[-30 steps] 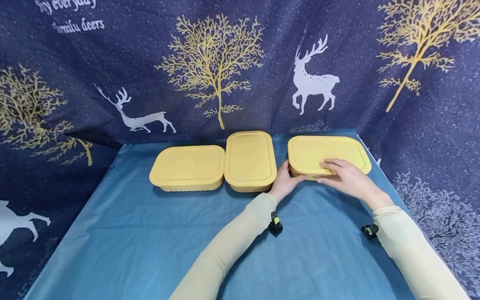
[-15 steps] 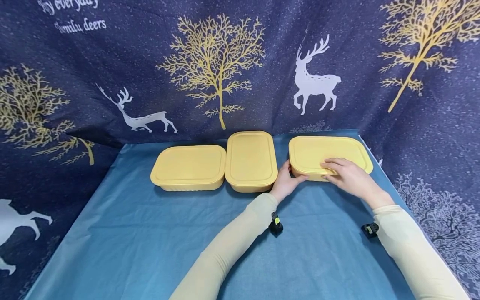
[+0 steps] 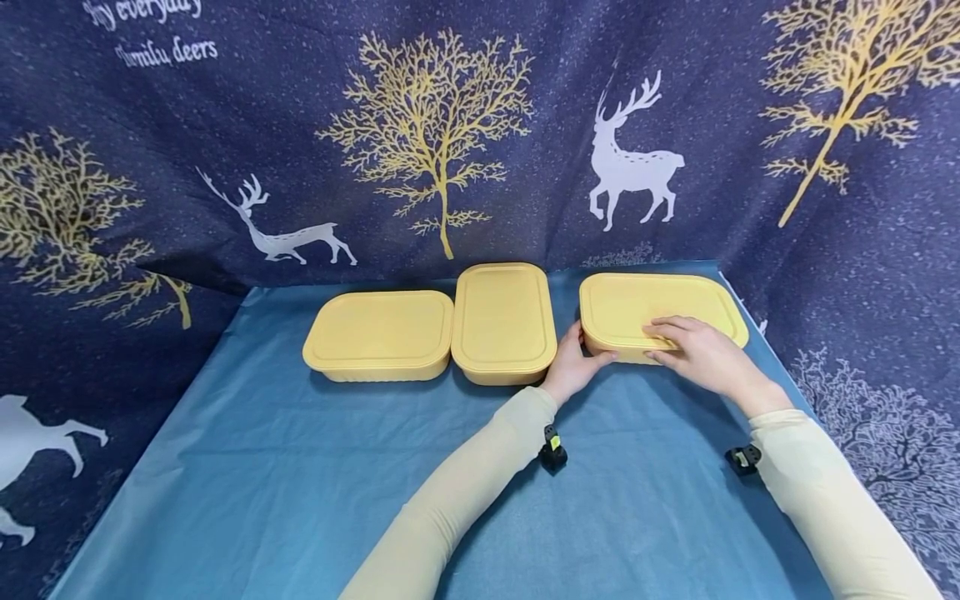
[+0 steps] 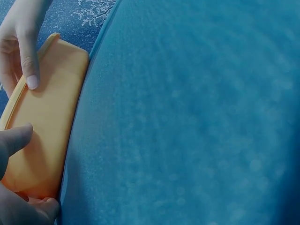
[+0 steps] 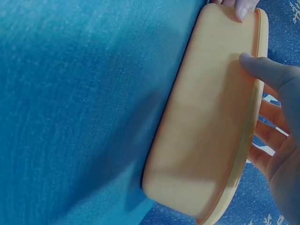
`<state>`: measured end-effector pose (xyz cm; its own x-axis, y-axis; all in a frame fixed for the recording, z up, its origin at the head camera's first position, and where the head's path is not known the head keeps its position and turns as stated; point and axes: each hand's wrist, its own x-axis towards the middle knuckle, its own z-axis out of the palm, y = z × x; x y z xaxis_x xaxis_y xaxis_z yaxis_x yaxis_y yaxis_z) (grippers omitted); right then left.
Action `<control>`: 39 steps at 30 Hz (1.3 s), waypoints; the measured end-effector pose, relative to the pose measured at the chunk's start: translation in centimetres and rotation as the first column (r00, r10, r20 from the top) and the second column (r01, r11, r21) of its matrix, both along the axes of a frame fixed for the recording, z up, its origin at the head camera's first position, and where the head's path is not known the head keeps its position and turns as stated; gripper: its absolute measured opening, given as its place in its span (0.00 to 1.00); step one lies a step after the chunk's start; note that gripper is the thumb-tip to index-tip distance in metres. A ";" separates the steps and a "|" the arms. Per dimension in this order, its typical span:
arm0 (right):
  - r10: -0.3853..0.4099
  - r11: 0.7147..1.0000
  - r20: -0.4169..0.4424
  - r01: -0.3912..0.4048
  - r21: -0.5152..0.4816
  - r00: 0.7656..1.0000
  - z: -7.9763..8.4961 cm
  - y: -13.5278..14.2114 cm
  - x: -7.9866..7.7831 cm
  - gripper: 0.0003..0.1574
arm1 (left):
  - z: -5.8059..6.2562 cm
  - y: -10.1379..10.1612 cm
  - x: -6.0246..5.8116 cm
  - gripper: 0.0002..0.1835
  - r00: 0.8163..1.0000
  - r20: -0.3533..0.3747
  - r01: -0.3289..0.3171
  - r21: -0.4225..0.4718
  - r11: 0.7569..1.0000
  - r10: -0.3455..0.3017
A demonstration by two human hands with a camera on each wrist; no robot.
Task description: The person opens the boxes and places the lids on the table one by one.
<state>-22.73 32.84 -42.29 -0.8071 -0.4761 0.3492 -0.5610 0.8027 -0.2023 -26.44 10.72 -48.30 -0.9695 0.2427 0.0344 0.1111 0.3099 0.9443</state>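
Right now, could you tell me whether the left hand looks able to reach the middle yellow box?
Probably yes: the left hand sits right beside the middle box, with nothing visible between them, though its grip on the rightmost box would likely need to loosen first.

The middle box (image 3: 504, 321) stands on the counter (image 3: 300, 467), its long side running front to back. Just left of it the left box (image 3: 378, 333) lies crosswise; right of it, past a gap, lies the right box (image 3: 660, 302), also crosswise. The left hand (image 3: 573, 364) is right of the middle box, in that gap, at the right box's near left corner. Farther right, the right hand (image 3: 703, 354) is at the right box's front edge. Behind the middle box hangs the backdrop cloth (image 3: 300, 83).
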 end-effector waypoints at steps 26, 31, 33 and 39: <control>-0.076 0.997 0.094 0.074 0.027 0.993 1.2 -0.2 0.4 0.25 | 0.1 -0.3 -0.1 0.44 0.999 -0.015 0.040 -0.040 0.998 -0.040; -0.083 0.996 0.094 0.082 0.017 0.992 1.4 -0.2 0.4 0.25 | 0.2 -0.4 -0.1 0.44 0.999 -0.008 0.051 -0.033 0.998 -0.051; -0.083 0.997 0.087 0.082 0.012 0.993 1.4 -0.1 0.3 0.24 | 0.3 -0.5 0.0 0.44 0.998 -0.004 0.055 -0.030 0.998 -0.055; -0.084 0.996 0.075 0.085 -0.009 0.994 1.5 0.0 0.3 0.24 | 0.2 -0.4 0.0 0.44 0.999 0.000 0.053 -0.037 0.998 -0.053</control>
